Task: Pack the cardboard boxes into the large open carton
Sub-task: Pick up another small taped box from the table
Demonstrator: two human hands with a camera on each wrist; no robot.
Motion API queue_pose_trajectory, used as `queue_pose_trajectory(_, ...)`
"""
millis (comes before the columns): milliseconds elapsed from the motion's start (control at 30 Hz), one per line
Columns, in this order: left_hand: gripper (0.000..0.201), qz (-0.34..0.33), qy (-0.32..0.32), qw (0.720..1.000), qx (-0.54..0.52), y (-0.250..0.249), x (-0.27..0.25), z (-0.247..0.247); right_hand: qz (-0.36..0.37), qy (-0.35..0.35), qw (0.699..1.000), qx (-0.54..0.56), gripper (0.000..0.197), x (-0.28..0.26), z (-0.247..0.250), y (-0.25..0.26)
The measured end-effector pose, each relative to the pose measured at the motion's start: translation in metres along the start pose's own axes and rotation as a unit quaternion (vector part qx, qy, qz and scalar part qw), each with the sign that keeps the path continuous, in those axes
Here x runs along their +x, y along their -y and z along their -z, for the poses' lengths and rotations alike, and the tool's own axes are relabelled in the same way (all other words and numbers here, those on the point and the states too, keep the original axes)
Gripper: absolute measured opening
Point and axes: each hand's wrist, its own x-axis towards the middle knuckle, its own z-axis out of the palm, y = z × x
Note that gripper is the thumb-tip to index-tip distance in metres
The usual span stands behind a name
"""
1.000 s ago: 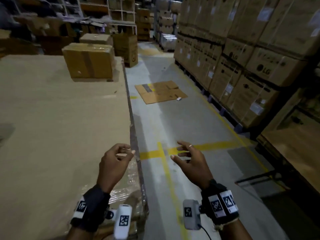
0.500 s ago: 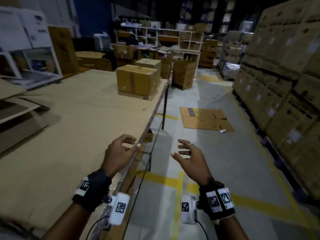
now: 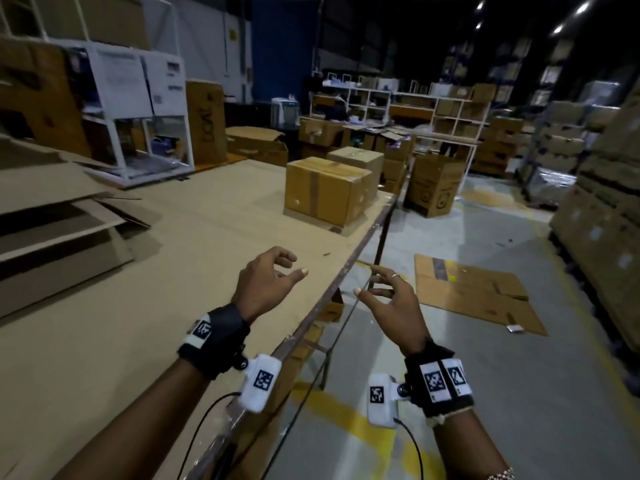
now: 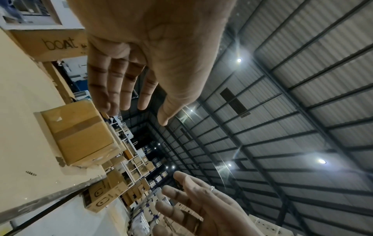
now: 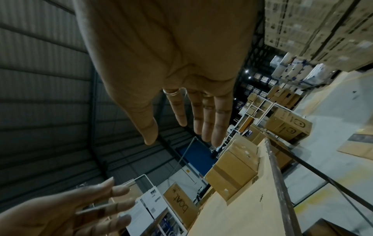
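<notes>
A taped cardboard box [image 3: 325, 190] stands on the long cardboard-covered table [image 3: 180, 258] near its right edge, with a second box [image 3: 356, 159] right behind it. The front box also shows in the left wrist view as box [image 4: 80, 132] and in the right wrist view as box [image 5: 232, 172]. My left hand [image 3: 277, 271] hovers over the table's right edge, fingers loosely spread, holding nothing. My right hand [image 3: 381, 289] is raised beside it over the aisle, also empty. Both hands are well short of the boxes. No open carton is plainly in view.
Flattened cardboard sheets [image 3: 62, 216] are piled on the table's left. A printed carton [image 3: 433, 188] stands on the floor past the table's end. Flat cardboard [image 3: 478, 292] lies in the aisle. Stacked cartons [image 3: 602, 216] wall the right side; shelving [image 3: 398, 105] stands at the back.
The view has swung left and upward, bringing the table, the boxes and the back shelving into sight. Both hands stay raised and empty in much the same pose.
</notes>
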Motion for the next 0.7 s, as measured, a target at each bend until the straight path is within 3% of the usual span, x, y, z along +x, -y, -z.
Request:
queue_pose_trajectory(233,0.035,0.032,0.015,0.999,0.007,0.022,0.123,-0.054,0.018,0.037,0.996,-0.084,0.061,0.134,-0.006,-0.027)
queue_pose_trajectory(433,0.045,0.113,0.043,0.991,-0.048,0.049,0.204,-0.089,-0.020,0.068,0.991,-0.113,0.066,0.227,-0.005,-0.064)
queue_pose_trajectory(700,0.056,0.090,0.005,0.996,-0.001,0.042,0.313,-0.119,-0.017,0.046,0.991,-0.126,0.067,0.364,-0.012,-0.100)
